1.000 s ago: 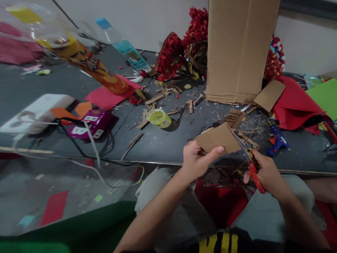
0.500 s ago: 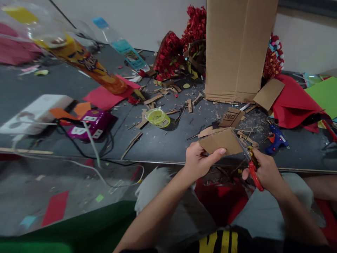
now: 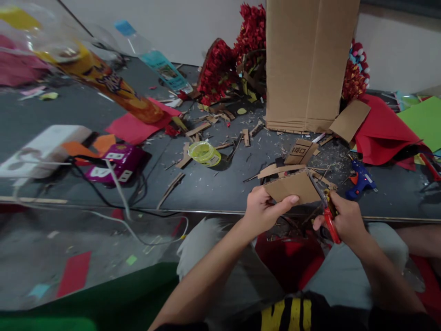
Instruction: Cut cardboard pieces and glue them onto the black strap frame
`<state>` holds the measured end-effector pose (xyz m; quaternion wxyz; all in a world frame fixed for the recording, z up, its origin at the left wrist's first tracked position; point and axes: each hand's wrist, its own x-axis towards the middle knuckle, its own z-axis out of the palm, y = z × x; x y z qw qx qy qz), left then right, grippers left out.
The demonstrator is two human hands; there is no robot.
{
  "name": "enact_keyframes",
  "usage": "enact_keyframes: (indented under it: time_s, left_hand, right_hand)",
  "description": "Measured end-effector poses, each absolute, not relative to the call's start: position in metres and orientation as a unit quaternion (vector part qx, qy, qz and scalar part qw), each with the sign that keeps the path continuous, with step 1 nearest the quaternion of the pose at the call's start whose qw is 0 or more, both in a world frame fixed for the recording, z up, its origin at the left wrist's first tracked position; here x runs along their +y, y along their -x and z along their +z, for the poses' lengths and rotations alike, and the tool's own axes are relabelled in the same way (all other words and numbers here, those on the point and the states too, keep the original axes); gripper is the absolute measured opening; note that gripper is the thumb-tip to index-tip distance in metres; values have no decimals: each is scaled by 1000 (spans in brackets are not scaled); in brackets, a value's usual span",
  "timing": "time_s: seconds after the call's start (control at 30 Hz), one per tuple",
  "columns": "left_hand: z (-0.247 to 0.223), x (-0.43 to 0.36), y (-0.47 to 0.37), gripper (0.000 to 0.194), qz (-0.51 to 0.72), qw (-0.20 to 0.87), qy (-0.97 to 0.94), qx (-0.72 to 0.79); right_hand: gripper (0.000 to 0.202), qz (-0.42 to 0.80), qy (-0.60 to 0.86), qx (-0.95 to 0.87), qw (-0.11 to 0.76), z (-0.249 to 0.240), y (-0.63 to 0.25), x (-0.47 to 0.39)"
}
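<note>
Over the table's front edge, my left hand [image 3: 263, 211] is closed on a small cardboard piece [image 3: 292, 187], its thumb lying across the face. My right hand [image 3: 346, 218] is closed around red-handled scissors [image 3: 330, 223]. The scissor blades point up and left and lie along the right edge of the cardboard. Cardboard offcuts and a printed cardboard piece [image 3: 300, 151] lie just behind it. A blue glue gun [image 3: 361, 180] rests to the right, near my right hand.
A tall cardboard box [image 3: 310, 69] stands at the back, with red flower-like decorations [image 3: 218, 71] beside it. Left are a yellow-green tub [image 3: 205, 154], an orange bottle [image 3: 113, 82], a blue-labelled bottle [image 3: 165, 69], a purple socket block [image 3: 117, 163] and cables. Red paper [image 3: 386, 131] lies right.
The cardboard has shifted slightly right and the scissors slightly left, so they are closer together. The view has moved slightly. Both hands keep their hold.
</note>
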<state>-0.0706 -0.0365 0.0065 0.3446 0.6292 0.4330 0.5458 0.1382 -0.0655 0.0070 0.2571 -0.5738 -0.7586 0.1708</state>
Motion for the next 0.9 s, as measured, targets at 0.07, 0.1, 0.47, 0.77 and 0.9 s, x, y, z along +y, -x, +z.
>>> enact_keyframes:
  time_s: [0.07,0.1,0.47,0.77,0.9]
  left_hand:
    - [5,-36,70,29,545,353,-624,434]
    - [5,-35,70,29,547,356,-621,435]
    - [6,-36,70,21,557,347,-627,420]
    - [11,-35,72,17,547,301,-677,389]
    - [10,-35,72,17,560,276,-680,385]
  right_hand:
    - [14,176,578,-750,271,4,-139,-65]
    - [13,185,575,-746,281,3,-138,-65]
    - [25,264,564,-748,230,0,-140,-62]
    - [23,221,558,-754,268,-1,-138,-63]
    - [27,177,573,-744,293,2,-138,-62]
